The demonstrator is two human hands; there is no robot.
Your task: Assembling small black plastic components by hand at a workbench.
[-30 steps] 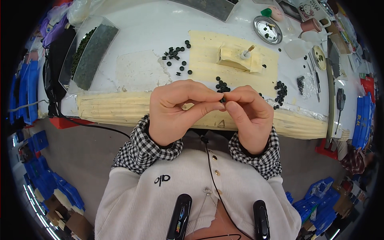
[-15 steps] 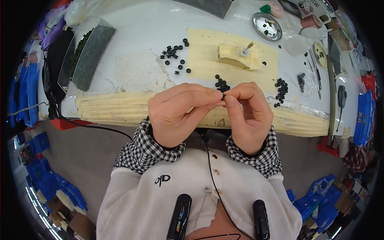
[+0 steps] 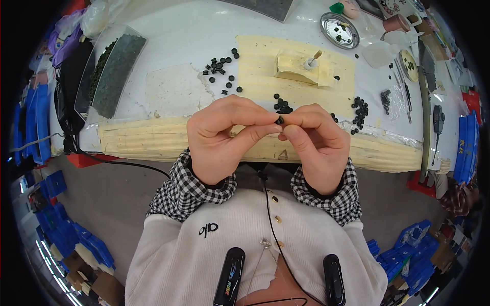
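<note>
Close together above the table's front edge, my left hand [image 3: 222,135] and my right hand [image 3: 317,140] meet fingertip to fingertip. Between them is a small dark wheel-like piece [image 3: 279,121] with a ridged rim, mostly covered by the fingers. Thumb and forefinger of my left hand pinch it from the left. My right thumb and forefinger are closed at its other side; whether they grip a second part is hidden. Just beyond the fingertips lies a small heap of similar dark pieces [image 3: 282,106].
More dark wheel pieces [image 3: 216,68] lie scattered at left, and another group [image 3: 360,113] at right. A cream block [image 3: 296,69] with an upright peg stands mid-table. A clear tray [image 3: 120,76], a round metal dish [image 3: 326,23] and thin tools [image 3: 407,94] lie around.
My joined fingertips have shifted slightly left, and the dark piece between them shows more. Both hands keep their pinch.
</note>
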